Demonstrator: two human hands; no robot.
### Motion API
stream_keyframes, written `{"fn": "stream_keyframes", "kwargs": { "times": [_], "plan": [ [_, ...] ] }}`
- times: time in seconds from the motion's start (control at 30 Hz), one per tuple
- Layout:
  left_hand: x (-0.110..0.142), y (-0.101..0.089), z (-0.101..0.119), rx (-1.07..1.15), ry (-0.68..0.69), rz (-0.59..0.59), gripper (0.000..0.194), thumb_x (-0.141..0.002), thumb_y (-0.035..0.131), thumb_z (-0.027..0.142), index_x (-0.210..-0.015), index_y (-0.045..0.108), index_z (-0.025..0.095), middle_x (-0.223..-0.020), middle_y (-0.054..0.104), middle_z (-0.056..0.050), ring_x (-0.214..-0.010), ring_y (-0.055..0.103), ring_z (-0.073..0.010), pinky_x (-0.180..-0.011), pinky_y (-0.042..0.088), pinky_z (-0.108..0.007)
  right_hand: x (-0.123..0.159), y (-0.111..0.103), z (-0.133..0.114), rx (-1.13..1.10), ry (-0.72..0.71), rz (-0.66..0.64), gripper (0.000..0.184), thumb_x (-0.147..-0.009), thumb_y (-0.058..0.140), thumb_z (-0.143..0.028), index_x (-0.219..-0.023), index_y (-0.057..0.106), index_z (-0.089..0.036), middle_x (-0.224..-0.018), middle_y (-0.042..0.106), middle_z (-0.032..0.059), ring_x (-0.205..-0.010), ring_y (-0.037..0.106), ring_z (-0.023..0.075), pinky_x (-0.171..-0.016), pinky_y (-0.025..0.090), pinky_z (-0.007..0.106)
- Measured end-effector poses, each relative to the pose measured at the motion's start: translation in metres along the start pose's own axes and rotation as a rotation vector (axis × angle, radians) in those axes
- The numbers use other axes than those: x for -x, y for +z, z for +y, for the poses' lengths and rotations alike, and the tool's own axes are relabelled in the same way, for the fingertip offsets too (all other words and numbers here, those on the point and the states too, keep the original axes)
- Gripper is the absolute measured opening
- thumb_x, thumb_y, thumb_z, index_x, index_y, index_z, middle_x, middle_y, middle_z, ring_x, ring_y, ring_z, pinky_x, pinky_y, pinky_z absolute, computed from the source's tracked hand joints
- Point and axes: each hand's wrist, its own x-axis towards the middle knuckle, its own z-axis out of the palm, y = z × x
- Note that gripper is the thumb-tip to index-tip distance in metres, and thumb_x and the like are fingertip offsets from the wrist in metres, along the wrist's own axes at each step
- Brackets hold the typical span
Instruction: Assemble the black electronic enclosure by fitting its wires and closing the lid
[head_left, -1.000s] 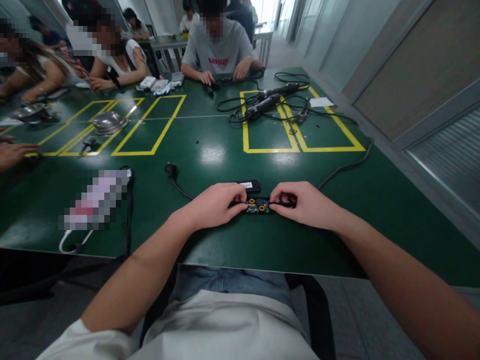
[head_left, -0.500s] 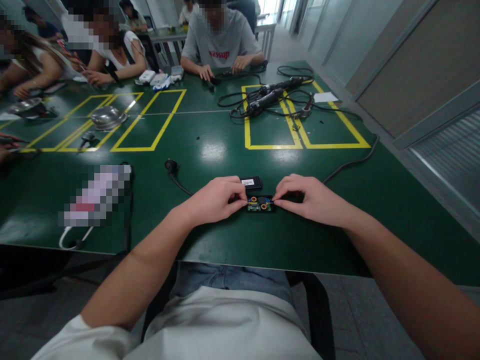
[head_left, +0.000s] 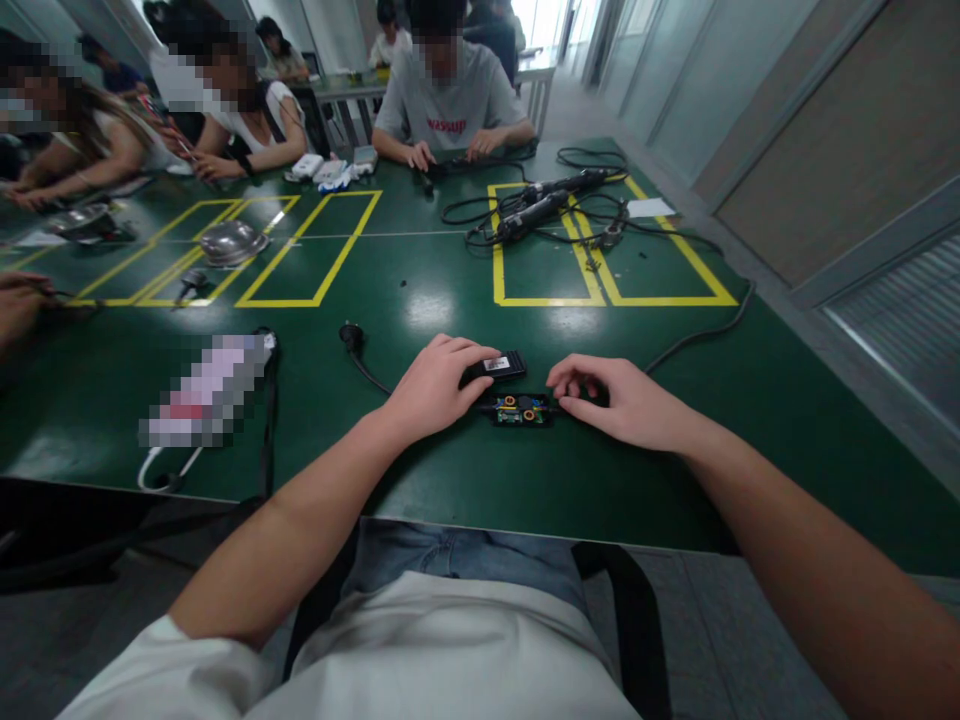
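In the head view an open black case (head_left: 521, 411) lies on the green table. Inside it are a small circuit board, two copper-coloured ring coils and coloured wires. Just behind it sits its black plastic cover (head_left: 506, 365) with a white label. My left hand (head_left: 436, 388) has thumb and forefinger around the cover's left end. My right hand (head_left: 611, 400) is beside the case's right end, fingers loosely curled and apart, with nothing visible in them. A black cable with a plug (head_left: 351, 337) runs under my left hand toward the case.
A blurred-out phone-like thing (head_left: 214, 390) with a white loop lies to the left. Black tools with cables (head_left: 536, 212) lie at the back right among yellow tape lines. A metal bowl-shaped part (head_left: 232, 243) stands at the back left. Several people sit around the table.
Both hands were pinching at the two ends of the open case. My left hand has shifted back onto the cover, and my right fingers have let go and loosened.
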Motion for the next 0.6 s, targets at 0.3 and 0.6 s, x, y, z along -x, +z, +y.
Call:
{"fn": "stream_keyframes", "kwargs": {
  "times": [0.3, 0.6],
  "plan": [
    [0.008, -0.010, 0.011, 0.128, 0.293, -0.179, 0.036, -0.107, 0.069, 0.032, -0.140, 0.080, 0.025, -0.127, 0.077, -0.012, -0.114, 0.069, -0.0271, -0.108, 0.054, -0.045, -0.001, 0.002, 0.001, -0.029, 0.012, -0.024, 0.018, -0.083, 0.068, -0.027, -0.101, 0.070, -0.025, -0.089, 0.078, 0.0043, -0.076, 0.067, 0.0217, -0.073, 0.055, 0.036],
    [0.007, -0.004, 0.013, 0.164, 0.215, -0.206, 0.039, -0.107, 0.066, 0.031, -0.144, 0.076, 0.023, -0.129, 0.078, -0.013, -0.116, 0.070, -0.0285, -0.110, 0.055, -0.047, 0.001, 0.001, 0.002, -0.001, 0.012, -0.031, 0.014, -0.085, 0.068, -0.029, -0.099, 0.071, -0.025, -0.091, 0.077, 0.0052, -0.078, 0.066, 0.0226, -0.075, 0.056, 0.037]
  ]
}}
